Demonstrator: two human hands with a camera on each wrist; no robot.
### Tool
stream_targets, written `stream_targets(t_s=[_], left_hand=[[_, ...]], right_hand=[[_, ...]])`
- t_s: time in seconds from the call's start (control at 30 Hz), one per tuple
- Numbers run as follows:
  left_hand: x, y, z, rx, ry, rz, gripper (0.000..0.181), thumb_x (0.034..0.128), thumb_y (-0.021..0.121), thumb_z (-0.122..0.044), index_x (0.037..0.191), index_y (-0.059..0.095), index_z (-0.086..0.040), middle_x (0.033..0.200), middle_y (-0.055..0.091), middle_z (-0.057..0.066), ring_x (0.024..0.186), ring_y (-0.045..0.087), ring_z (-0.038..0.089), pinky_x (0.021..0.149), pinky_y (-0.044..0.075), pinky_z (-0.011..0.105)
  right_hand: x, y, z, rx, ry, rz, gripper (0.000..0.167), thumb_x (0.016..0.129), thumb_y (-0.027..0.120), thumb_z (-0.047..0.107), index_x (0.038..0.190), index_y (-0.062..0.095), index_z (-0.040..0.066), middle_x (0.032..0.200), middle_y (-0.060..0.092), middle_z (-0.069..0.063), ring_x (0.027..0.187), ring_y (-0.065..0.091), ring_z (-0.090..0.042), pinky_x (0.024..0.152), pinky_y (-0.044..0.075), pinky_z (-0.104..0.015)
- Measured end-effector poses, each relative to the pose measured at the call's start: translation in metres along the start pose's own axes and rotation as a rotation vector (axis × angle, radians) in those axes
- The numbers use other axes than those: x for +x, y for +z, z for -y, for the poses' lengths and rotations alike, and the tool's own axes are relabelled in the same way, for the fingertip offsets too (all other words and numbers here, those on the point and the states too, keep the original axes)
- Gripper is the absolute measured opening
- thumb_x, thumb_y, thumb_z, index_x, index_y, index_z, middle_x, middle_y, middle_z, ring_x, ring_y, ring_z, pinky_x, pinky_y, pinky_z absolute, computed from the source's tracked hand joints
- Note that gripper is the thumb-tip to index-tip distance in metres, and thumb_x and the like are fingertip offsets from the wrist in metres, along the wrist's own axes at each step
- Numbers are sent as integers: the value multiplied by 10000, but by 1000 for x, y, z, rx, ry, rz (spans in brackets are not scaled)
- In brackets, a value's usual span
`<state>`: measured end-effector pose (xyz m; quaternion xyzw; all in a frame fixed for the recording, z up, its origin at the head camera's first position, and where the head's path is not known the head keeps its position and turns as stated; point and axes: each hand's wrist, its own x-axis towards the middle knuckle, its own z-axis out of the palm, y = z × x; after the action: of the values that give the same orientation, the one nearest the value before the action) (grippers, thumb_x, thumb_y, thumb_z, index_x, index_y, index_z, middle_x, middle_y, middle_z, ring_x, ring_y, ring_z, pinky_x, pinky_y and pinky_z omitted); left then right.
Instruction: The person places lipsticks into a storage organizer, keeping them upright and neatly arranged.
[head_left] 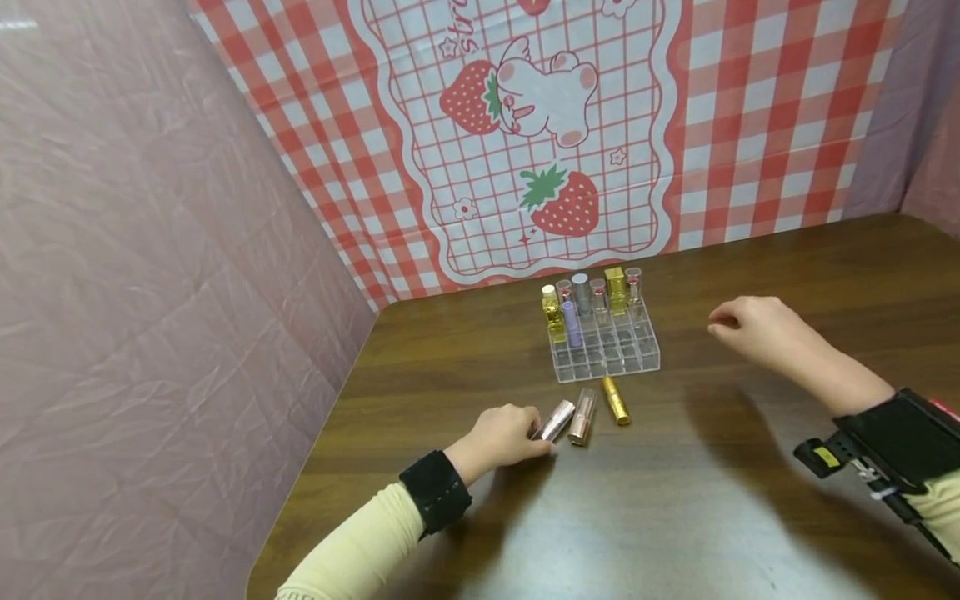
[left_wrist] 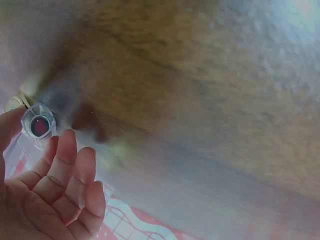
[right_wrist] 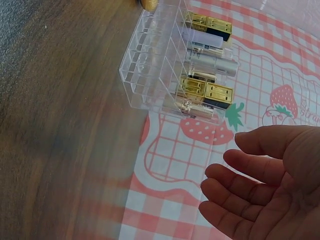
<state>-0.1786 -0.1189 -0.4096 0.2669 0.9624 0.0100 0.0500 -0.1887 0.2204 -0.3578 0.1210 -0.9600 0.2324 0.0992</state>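
My left hand (head_left: pixel 504 435) pinches the lower end of a shiny pinkish-silver lipstick tube (head_left: pixel 558 421), low over the table. The left wrist view shows the tube's clear end (left_wrist: pixel 39 125) between the thumb and index finger of that hand (left_wrist: pixel 55 192). Just right of it lie a rose-gold tube (head_left: pixel 582 417) and a gold tube (head_left: pixel 617 402), in front of a clear compartment stand (head_left: pixel 606 360). Off to the stand's right, my right hand (head_left: pixel 765 329) hangs above the table, fingers loosely bent and holding nothing; the right wrist view shows it (right_wrist: pixel 265 175) too.
In the stand, several tubes stand upright towards the back, among them a lilac one (head_left: pixel 572 325) and a square gold one (head_left: pixel 615 290). A red-and-white checked cloth (head_left: pixel 772 125) hangs behind the brown table (head_left: pixel 420 367); a pink curtain (head_left: pixel 150 250) is at the left.
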Motion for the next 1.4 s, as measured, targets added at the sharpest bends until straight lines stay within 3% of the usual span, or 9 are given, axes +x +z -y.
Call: stream_targets(t_s=[0.27, 0.63, 0.67, 0.83, 1.03, 1.4], left_hand=[[0, -1, 1, 20, -18, -6, 230, 768, 651, -376, 698, 540, -186, 593, 494, -100, 520, 447, 63, 472, 357, 234], [3, -8, 12, 87, 53, -82, 198, 742, 651, -315, 636, 545, -185, 576, 521, -88, 514, 468, 77, 469, 365, 257], [1, -15, 8, 90, 42, -74, 185, 737, 660, -290, 639, 554, -175, 579, 532, -85, 523, 485, 79, 482, 372, 250], [-1, -19, 10, 116, 55, -119, 148, 743, 654, -278, 661, 577, -182, 575, 530, -102, 538, 505, 79, 507, 358, 245], [-2, -27, 14, 92, 58, -124, 126, 787, 641, -284, 749, 626, -165, 614, 562, -85, 564, 521, 82, 533, 379, 248], [-3, -44, 22, 70, 24, -176, 116, 837, 623, -251, 844, 647, -137, 670, 607, -52, 558, 512, 84, 511, 385, 245]], right_hand=[[-2, 1, -2, -4, -11, 4, 240, 858, 581, 93, 957, 621, -121, 875, 628, -246, 735, 578, -267, 657, 480, -461], [-3, -2, -4, 2, 3, 25, 260, 855, 597, 99, 971, 609, -134, 884, 619, -267, 727, 572, -273, 663, 488, -469], [-4, -3, -4, 1, 2, 26, 260, 855, 596, 99, 970, 609, -134, 883, 619, -266, 727, 573, -274, 663, 488, -469], [-4, -3, -3, -2, -2, 22, 253, 857, 589, 96, 966, 611, -132, 879, 622, -260, 737, 581, -282, 665, 484, -472], [-4, -3, -3, -14, -6, 11, 249, 854, 588, 96, 954, 616, -130, 873, 625, -257, 742, 587, -288, 661, 479, -472], [-5, -4, -5, -7, -3, 18, 261, 857, 588, 98, 969, 609, -137, 889, 619, -272, 750, 585, -300, 672, 484, -479]])
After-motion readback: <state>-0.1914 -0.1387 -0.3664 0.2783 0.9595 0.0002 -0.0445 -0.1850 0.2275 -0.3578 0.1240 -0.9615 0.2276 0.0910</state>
